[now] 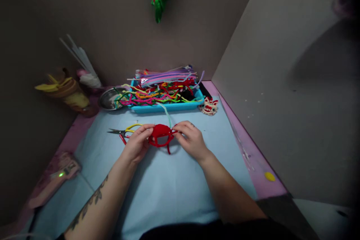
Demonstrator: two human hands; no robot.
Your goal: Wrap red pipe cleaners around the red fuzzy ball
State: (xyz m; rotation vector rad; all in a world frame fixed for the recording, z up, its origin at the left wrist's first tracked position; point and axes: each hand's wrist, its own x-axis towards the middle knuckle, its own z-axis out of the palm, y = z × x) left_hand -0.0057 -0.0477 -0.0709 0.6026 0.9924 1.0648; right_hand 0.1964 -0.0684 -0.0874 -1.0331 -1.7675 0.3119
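Between my two hands is a red pipe-cleaner piece [161, 130], with a solid upper part and an open loop frame below. My left hand [139, 140] pinches its left edge between thumb and fingers. At its right side, my right hand [191, 137] is closed on a red pipe-cleaner end, and a short red end hangs below the piece. Just left of my left hand, scissors [129, 129] with yellow handles lie on the blue cloth. A red strip [122, 139] sits by the scissors, partly hidden.
A blue tray [168, 108] heaped with colourful pipe cleaners stands behind the hands. Beside it are a metal bowl [108, 99] and a white-and-red crafted face [209, 106]. A pink glue gun [56, 180] with a green light lies at left. Walls rise behind and right.
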